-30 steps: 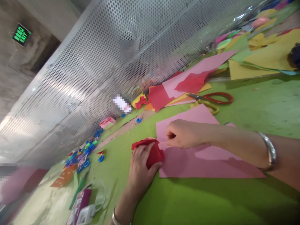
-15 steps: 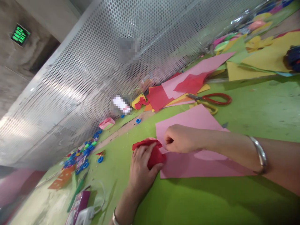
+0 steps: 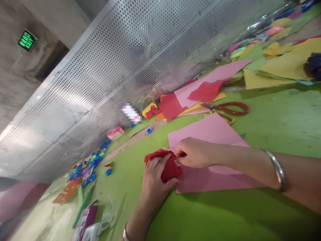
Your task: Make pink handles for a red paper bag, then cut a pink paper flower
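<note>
My left hand (image 3: 154, 179) is wrapped over a red folded paper (image 3: 172, 170), its fingers on top and the thumb along the lower right side. The red paper lies at the left edge of a large pink paper sheet (image 3: 210, 130) on the green tabletop. Curled into a pinch, my right hand (image 3: 192, 152) is at the right side of the red paper, above the pink sheet. Its fingertips are close to the red paper; what they hold, if anything, is too small to make out. Both wrists wear silver bangles.
Red-handled scissors (image 3: 233, 107) lie beyond the pink sheet, near yellow handles (image 3: 227, 117). Coloured papers (image 3: 173, 105) are stacked along a perforated metal panel (image 3: 140, 30). To the left are many small blue pieces (image 3: 94, 162), a green cutter (image 3: 84, 204) and a purple box (image 3: 87, 217).
My left hand and the red paper have shifted slightly right. My right hand has moved a little down, and its fingertips are now at the red paper's edge.
</note>
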Action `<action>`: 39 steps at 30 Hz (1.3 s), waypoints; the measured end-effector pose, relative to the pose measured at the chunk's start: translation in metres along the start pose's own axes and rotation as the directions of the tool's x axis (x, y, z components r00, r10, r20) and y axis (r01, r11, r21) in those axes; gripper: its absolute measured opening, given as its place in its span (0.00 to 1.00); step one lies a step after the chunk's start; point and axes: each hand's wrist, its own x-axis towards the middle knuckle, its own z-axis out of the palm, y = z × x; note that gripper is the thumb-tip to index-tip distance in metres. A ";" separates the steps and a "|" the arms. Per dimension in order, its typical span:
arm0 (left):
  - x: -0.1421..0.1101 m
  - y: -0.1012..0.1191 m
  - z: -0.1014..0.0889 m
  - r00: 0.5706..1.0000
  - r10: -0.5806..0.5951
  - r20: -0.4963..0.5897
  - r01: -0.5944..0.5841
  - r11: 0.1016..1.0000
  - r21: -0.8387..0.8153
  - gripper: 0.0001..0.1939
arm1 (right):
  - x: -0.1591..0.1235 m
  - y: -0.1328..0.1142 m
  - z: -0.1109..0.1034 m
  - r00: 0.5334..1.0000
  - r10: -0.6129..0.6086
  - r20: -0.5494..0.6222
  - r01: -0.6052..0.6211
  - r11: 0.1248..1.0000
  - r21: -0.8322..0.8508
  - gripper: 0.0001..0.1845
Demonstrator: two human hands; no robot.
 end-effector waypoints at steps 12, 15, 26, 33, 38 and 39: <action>0.013 0.018 -0.023 0.969 -0.235 0.074 0.246 0.942 -0.230 0.09 | 0.001 0.002 0.010 0.999 -0.009 0.039 0.012 0.997 -0.072 0.07; 0.016 0.020 -0.025 0.964 -0.248 0.101 0.267 0.918 -0.294 0.10 | 0.002 0.003 0.010 0.999 -0.031 0.027 0.034 0.994 -0.103 0.06; 0.024 0.024 -0.021 0.940 -0.296 0.170 0.341 0.846 -0.410 0.08 | -0.002 -0.001 0.006 0.999 -0.050 -0.006 0.048 0.975 -0.219 0.08; 0.027 0.023 -0.019 0.937 -0.305 0.169 0.349 0.813 -0.466 0.05 | -0.003 -0.002 0.004 0.998 -0.062 0.015 0.063 0.968 -0.242 0.11; 0.030 0.023 -0.026 0.933 -0.265 0.244 0.350 0.828 -0.439 0.06 | -0.001 -0.001 0.004 0.999 -0.032 0.022 0.037 0.966 -0.256 0.10; 0.030 0.023 -0.027 0.932 -0.257 0.255 0.348 0.833 -0.431 0.07 | -0.001 -0.001 0.004 0.999 -0.032 0.020 0.036 0.966 -0.256 0.10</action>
